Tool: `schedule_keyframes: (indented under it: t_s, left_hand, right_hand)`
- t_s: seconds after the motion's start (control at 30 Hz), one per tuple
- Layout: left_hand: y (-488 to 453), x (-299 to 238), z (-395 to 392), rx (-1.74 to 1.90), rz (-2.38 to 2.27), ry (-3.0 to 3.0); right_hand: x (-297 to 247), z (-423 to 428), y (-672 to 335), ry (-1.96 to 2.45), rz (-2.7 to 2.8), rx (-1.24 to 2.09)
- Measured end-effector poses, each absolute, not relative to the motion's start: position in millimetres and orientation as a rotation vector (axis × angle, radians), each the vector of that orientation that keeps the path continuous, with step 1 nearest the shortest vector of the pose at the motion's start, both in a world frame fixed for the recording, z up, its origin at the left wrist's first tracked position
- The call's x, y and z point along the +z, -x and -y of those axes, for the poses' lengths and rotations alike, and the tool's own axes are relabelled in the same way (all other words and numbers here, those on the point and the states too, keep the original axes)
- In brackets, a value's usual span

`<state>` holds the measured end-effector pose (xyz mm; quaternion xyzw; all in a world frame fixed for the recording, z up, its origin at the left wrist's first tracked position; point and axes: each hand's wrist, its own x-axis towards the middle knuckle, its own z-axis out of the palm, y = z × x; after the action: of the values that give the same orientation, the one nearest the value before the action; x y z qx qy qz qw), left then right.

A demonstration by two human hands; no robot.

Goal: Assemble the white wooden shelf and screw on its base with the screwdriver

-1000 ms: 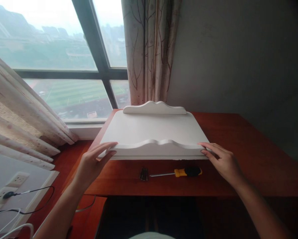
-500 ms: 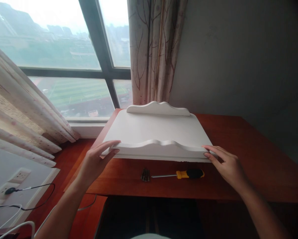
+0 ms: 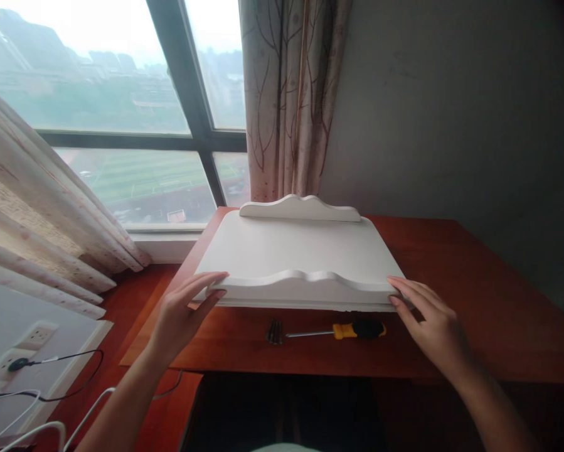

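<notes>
A white wavy-edged board [image 3: 300,285] stands on edge along the near side of a flat white panel [image 3: 291,245]. My left hand [image 3: 182,307] pinches the board's left end between thumb and fingers. At its right end, my right hand [image 3: 430,317] does the same. A matching wavy board [image 3: 300,208] stands along the panel's far edge, untouched. In front of the panel lies a screwdriver [image 3: 352,330] with a yellow and black handle, its shaft pointing left. Beside its tip sits a small bunch of screws [image 3: 275,331].
Everything rests on a reddish-brown wooden table [image 3: 474,301]. A window [image 3: 135,182] and patterned curtains [image 3: 291,94] stand behind and to the left. At lower left, cables run from a wall socket [image 3: 21,361]. A grey wall [image 3: 441,113] rises at the back right.
Both hands keep their grip on the near board's ends. The panel and hands appear slightly lower in view; the screwdriver and screws stay put.
</notes>
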<state>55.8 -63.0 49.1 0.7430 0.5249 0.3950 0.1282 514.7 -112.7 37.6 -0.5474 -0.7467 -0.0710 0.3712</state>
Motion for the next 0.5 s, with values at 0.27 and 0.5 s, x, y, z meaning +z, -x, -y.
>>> schedule_keyframes:
  t_s: [0.27,0.5]
  left_hand:
    - [-70,52,84,1.489,-1.646,-2.157]
    - [-86,45,124,1.437,-1.434,-2.293]
  right_hand:
    - [40,146,-471,1.162,2.015,-0.142]
    - [5,146,-452,1.149,2.176,0.097]
